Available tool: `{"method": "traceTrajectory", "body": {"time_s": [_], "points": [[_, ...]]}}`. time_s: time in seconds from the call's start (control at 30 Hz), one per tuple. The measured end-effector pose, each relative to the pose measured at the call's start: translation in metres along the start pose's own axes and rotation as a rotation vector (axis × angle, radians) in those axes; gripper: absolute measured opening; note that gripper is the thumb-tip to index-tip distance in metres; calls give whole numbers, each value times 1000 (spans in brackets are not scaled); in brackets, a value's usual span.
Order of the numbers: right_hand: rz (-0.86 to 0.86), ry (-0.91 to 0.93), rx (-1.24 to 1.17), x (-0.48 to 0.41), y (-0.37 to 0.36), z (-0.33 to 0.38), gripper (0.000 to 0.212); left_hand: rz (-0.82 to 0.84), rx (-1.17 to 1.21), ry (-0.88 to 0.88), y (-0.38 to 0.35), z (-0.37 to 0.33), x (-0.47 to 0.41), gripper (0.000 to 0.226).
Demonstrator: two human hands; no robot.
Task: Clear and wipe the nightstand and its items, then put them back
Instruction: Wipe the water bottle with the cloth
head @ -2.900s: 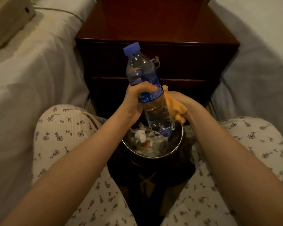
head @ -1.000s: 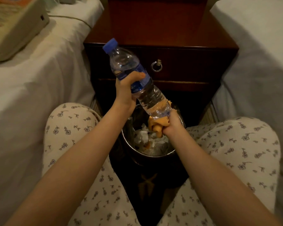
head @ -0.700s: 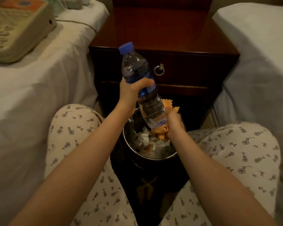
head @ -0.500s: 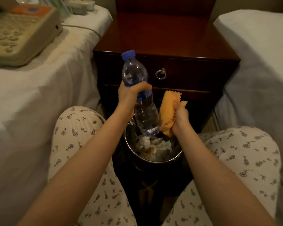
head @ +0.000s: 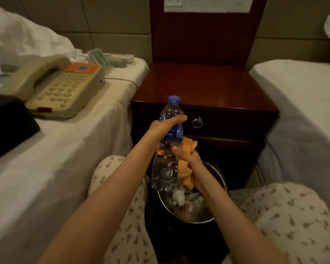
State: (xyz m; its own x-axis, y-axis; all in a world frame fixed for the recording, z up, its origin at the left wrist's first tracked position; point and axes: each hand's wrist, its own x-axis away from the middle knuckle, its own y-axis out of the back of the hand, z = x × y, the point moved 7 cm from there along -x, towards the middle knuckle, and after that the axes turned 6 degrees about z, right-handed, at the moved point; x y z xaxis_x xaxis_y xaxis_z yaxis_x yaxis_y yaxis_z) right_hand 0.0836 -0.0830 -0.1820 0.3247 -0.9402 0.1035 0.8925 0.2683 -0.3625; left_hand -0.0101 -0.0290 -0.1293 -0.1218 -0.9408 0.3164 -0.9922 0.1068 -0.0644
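Note:
A clear water bottle (head: 167,168) with a blue cap and blue label is upright over the waste bin, held around its label by my left hand (head: 163,128). My right hand (head: 187,161) presses an orange cloth (head: 185,175) against the bottle's right side, thumb on the bottle. The dark wooden nightstand (head: 204,88) stands behind, its top bare. A beige telephone (head: 55,86) lies on the left bed, its cord running toward the nightstand.
A metal waste bin (head: 220,180) full of crumpled paper stands on the floor between my knees. On the left bed (head: 55,149) lie a black object (head: 6,126), a green packet (head: 99,57) and a small tray (head: 120,59). Another bed (head: 303,103) is at the right.
The bottle went from tilted to upright and rose a little. My right hand moved the cloth from the bottle's base up along its right side. The camera tilted up, showing more of the bed.

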Motion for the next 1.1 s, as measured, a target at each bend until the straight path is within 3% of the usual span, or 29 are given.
{"method": "traceTrajectory", "body": {"time_s": [0.13,0.27,0.37,0.5,0.6,0.63,0.77,0.93,1.1], "points": [[-51,62,-127,-10,-17,13,55,19,-207,-14,6,-30,5,85],[-72,80,-249,-29,-38,45,67,41,-440,-68,17,-64,12,59],[-106,117,-251,-46,-59,73,79,16,-605,-67,37,-93,24,55],[-77,183,-203,-66,-93,106,40,-84,-829,-45,69,-137,46,58],[-75,174,-112,-87,-122,124,14,-111,-877,-26,96,-163,58,42],[-70,158,-89,-94,-135,129,15,-103,-866,-24,106,-170,64,39],[2,82,6,-120,-193,146,23,-142,-825,-26,160,-200,77,60],[94,21,19,-161,-269,151,16,-242,-774,89,228,-229,93,35],[133,-91,-7,-206,-317,130,13,-374,-891,222,293,-234,92,48]]}}
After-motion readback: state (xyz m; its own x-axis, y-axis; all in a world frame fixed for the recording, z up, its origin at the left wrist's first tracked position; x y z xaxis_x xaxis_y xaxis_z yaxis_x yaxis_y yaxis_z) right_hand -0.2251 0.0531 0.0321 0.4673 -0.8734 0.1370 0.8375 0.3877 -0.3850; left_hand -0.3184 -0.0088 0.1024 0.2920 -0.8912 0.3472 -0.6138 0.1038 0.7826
